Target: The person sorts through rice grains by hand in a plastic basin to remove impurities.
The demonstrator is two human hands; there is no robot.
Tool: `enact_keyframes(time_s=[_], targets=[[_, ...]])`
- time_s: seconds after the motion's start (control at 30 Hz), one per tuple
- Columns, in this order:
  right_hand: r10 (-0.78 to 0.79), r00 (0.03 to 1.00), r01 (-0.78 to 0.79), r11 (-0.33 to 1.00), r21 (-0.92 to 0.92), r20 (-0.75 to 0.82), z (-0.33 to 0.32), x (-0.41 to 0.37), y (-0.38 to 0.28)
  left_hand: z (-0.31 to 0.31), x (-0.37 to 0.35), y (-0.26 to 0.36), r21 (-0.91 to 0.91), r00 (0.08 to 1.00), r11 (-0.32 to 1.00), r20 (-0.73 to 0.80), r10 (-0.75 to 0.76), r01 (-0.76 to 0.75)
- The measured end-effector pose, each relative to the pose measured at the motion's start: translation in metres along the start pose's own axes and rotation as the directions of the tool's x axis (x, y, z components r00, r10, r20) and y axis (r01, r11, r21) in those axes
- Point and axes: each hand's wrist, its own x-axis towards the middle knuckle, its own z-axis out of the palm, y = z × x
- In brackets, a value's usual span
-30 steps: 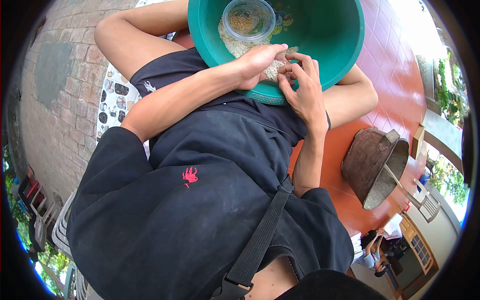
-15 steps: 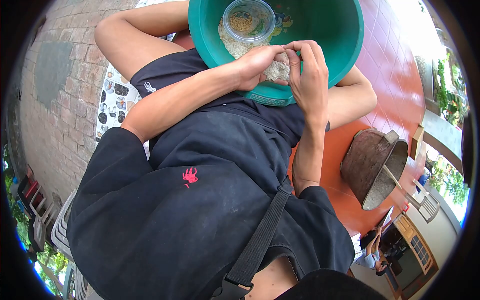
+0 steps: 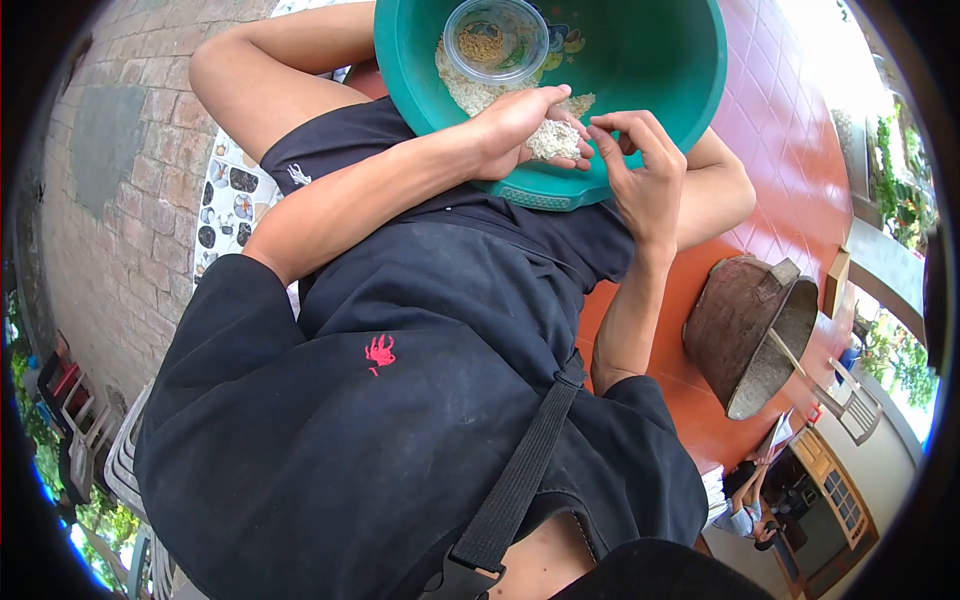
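Tilting the spread left hand could spill grain — right hand, at basin's 4 o'clock, pinches something indiscernible, if anything.

At twelve o'clock I lose the far rim of the green basin to the picture's edge. White grains hide part of the left hand's palm from me; at the right hand, I can't make out whether the fingertips meet or pinch anything. Around four o'clock, a distant person is too small to read clearly.
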Motion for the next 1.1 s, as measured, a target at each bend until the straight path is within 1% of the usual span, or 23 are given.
enact_keyframes(time_s=[0.07,0.1,0.13,0.23,0.27,0.33,0.37,0.43,0.53,0.67,0.77,0.83,1.0,1.1], targets=[[0.030,0.988,-0.021,0.998,-0.058,0.151,-0.004,-0.012,0.006,-0.003,0.004,-0.003,0.003,1.000,1.000,-0.007,0.006,-0.006],[0.033,0.980,-0.020,0.998,-0.068,0.195,-0.004,-0.016,0.009,-0.003,0.004,-0.003,0.002,1.000,1.000,-0.013,0.014,-0.014],[0.035,0.981,-0.022,0.997,-0.067,0.193,-0.004,-0.021,0.011,-0.003,0.005,-0.003,0.004,1.000,1.000,-0.013,0.012,-0.012],[0.016,0.969,0.019,0.990,-0.140,0.246,-0.002,-0.028,0.015,-0.003,0.005,-0.004,0.016,1.000,1.000,-0.027,-0.003,0.003],[0.015,0.969,0.020,0.990,-0.139,0.246,-0.002,-0.028,0.015,-0.004,0.006,-0.005,0.010,0.999,1.000,-0.033,0.000,0.000],[-0.046,0.972,0.093,0.976,-0.198,0.229,0.000,-0.028,0.014,-0.004,0.005,-0.004,0.002,0.999,1.000,-0.040,0.005,-0.005],[-0.047,0.972,0.094,0.975,-0.199,0.230,0.000,-0.027,0.013,-0.003,0.005,-0.004,0.003,0.999,1.000,-0.047,0.004,-0.003],[-0.144,0.955,0.217,0.935,-0.281,0.258,0.000,-0.024,0.012,-0.004,0.005,-0.004,0.005,0.998,1.000,-0.055,0.003,-0.003],[-0.177,0.946,0.257,0.919,-0.299,0.271,0.003,-0.022,0.012,-0.005,0.007,-0.006,-0.017,1.000,1.000,-0.025,0.009,-0.009],[-0.154,0.947,0.245,0.915,-0.321,0.282,0.003,-0.020,0.011,-0.004,0.006,-0.005,-0.042,0.999,0.999,-0.037,0.002,-0.003],[-0.154,0.947,0.237,0.926,-0.292,0.282,0.003,-0.019,0.010,-0.006,0.008,-0.005,-0.044,1.000,0.999,-0.028,0.004,-0.005],[-0.126,0.955,0.202,0.940,-0.276,0.267,0.003,-0.020,0.010,-0.004,0.006,-0.005,-0.043,1.000,0.999,-0.020,0.005,-0.006],[-0.137,0.949,0.206,0.951,-0.230,0.284,0.002,-0.019,0.011,-0.002,0.004,-0.004,-0.029,0.999,0.999,-0.049,0.015,-0.017],[-0.132,0.947,0.200,0.955,-0.217,0.293,0.001,-0.019,0.012,-0.005,0.006,-0.005,-0.014,0.999,1.000,-0.032,-0.003,0.003]])
